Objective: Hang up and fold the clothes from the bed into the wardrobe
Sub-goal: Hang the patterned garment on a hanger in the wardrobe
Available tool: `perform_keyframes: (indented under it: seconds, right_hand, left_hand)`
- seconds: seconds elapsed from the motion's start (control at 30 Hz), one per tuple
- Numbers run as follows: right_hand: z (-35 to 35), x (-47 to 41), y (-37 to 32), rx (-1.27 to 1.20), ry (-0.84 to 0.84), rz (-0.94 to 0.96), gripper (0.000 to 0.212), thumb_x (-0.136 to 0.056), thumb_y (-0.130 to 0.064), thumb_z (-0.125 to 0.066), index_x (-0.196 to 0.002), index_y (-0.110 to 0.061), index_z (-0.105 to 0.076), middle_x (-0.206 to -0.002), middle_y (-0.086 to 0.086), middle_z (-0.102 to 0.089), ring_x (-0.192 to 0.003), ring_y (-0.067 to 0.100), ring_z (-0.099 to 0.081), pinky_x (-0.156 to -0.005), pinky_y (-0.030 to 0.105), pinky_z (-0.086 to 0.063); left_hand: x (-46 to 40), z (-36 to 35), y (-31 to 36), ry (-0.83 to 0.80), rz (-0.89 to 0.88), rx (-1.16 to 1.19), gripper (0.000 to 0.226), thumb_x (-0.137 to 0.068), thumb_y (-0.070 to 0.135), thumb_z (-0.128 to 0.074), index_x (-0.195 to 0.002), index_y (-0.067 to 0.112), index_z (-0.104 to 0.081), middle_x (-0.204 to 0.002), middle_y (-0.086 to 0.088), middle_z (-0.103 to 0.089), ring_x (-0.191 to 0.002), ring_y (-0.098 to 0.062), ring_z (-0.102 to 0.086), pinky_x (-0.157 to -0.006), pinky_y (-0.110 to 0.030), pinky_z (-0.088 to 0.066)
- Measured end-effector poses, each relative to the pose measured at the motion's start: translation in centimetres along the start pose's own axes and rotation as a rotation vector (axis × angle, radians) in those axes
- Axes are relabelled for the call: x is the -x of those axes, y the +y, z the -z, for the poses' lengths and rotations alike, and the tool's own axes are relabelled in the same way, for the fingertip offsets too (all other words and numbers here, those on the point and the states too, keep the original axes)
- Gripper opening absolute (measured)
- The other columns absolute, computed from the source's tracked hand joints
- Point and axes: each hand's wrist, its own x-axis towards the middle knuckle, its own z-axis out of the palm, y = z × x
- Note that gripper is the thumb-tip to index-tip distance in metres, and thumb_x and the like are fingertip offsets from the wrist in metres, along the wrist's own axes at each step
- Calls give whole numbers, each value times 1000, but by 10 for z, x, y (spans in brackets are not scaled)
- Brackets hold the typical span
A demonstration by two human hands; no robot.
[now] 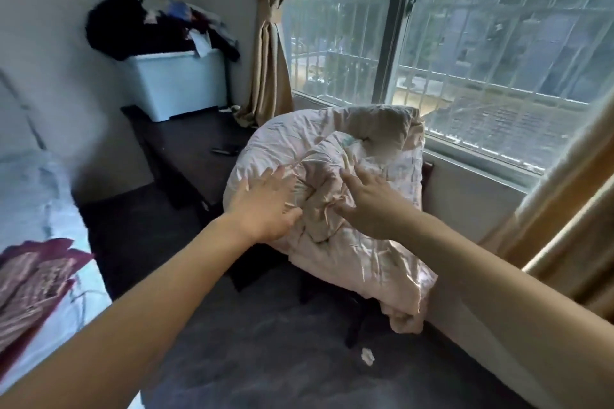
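Observation:
A bulky pale pink quilt (332, 159) lies bundled on a dark chair by the window, one end hanging down toward the floor. My left hand (265, 202) rests flat on its left side with fingers spread. My right hand (368, 199) presses on the crumpled middle, fingers apart. Neither hand grips the fabric. The bed (40, 229) with a light sheet and a purple flower print is at the left edge. A heap of dark clothes (149, 23) sits on a white storage box (179, 86). No wardrobe is in view.
A dark low table (186, 146) holds the box and a small dark object (226, 150). Beige curtains (269, 43) hang left of the barred window (465, 43) and at the right edge. A white scrap (367, 356) lies on the dark floor.

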Motion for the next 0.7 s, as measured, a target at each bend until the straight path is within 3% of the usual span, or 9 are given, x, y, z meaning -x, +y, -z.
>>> perform_keyframes:
  seconds: [0.3,0.47,0.7]
  right_hand:
    - [-23,-118,-37,-30,-73,264,71,-98,-51,-38,-155,-25,-6,-163,7,1,-149,29,-4,-119,46,-8]
    - [-25,-194,-50,4,-93,433,71,-98,-52,-41,-154,-21,-11,-161,8,-6,-148,33,-9,-117,50,-18]
    - [-38,-266,-117,10,-198,717,73,-98,-52,-39,-156,-22,-6,-163,9,-1,-149,30,-4,-120,45,-12]
  left_hand:
    - [-37,-21,-67,-64,276,11,70,-100,56,-28,-157,27,0,-163,4,13,-150,-14,10,-121,-47,0]
    - [-65,-20,-95,-65,453,37,68,-100,55,-27,-157,28,-2,-163,4,14,-150,-14,12,-121,-46,1]
    - [-47,-21,-134,-70,756,76,66,-101,53,-28,-157,28,-2,-163,4,15,-150,-15,12,-122,-45,1]
